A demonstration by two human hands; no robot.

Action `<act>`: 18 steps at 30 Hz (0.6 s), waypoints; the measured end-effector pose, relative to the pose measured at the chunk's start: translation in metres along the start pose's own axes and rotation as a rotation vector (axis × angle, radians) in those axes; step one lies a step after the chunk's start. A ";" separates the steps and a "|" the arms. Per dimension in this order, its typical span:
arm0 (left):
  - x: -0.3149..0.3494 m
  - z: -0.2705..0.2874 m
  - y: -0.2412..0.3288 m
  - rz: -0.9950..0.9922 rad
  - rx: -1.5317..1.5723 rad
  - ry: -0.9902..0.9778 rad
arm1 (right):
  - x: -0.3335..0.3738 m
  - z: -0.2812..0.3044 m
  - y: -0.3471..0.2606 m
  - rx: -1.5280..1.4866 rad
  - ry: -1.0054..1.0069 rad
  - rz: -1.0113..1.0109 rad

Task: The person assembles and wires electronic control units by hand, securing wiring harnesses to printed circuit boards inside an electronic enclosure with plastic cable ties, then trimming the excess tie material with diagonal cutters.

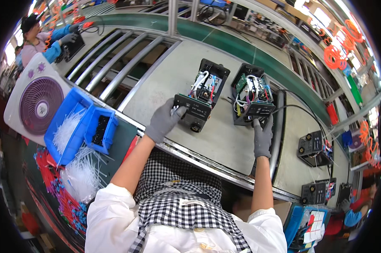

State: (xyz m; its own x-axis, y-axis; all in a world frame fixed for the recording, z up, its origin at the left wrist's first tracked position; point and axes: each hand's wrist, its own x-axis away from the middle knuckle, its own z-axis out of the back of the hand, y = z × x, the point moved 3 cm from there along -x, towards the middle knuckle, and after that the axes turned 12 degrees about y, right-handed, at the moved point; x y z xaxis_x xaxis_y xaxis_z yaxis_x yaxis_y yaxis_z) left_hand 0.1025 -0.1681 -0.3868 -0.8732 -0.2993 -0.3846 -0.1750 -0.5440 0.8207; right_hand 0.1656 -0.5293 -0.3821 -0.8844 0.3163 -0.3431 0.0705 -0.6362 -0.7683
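Note:
Two open black electronic units with control panels stand side by side on the pale bench in front of me. My left hand (166,120), in a grey glove, grips the left side of the left unit's front panel (193,108). White, red and blue wires show inside its open casing, and a round black knob sits low on its front. My right hand (263,137), also gloved, has its fingers closed at the lower front of the right unit (260,110). White wires and a green circuit board show in that unit's open top. Part of the fingertips is hidden against each panel.
Metal rollers (127,63) lie left of the bench plate. Blue bins (70,126) hold white cable ties and small black parts, beside a purple-and-white fan (40,99). More black units (313,147) stand at the right. A black cable (302,105) curves behind. Co-workers are at far left and right.

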 end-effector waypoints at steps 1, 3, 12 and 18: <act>0.006 -0.007 0.007 0.010 -0.042 0.013 | 0.004 0.002 0.000 -0.036 0.073 -0.019; 0.019 -0.015 0.021 -0.025 -0.099 0.030 | 0.014 0.005 -0.010 -0.026 0.141 0.008; 0.113 -0.061 0.097 -0.081 -0.202 -0.286 | -0.019 0.008 0.014 0.244 0.494 -0.079; 0.102 -0.047 0.114 -0.210 -0.062 -0.265 | -0.031 0.032 0.045 0.388 0.477 0.074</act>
State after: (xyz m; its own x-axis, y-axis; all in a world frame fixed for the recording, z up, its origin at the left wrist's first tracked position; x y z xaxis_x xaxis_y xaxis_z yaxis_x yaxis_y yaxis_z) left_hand 0.0147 -0.2980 -0.3529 -0.9102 0.0346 -0.4127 -0.3431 -0.6212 0.7046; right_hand 0.1813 -0.5903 -0.3885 -0.5738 0.4841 -0.6606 -0.1281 -0.8497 -0.5114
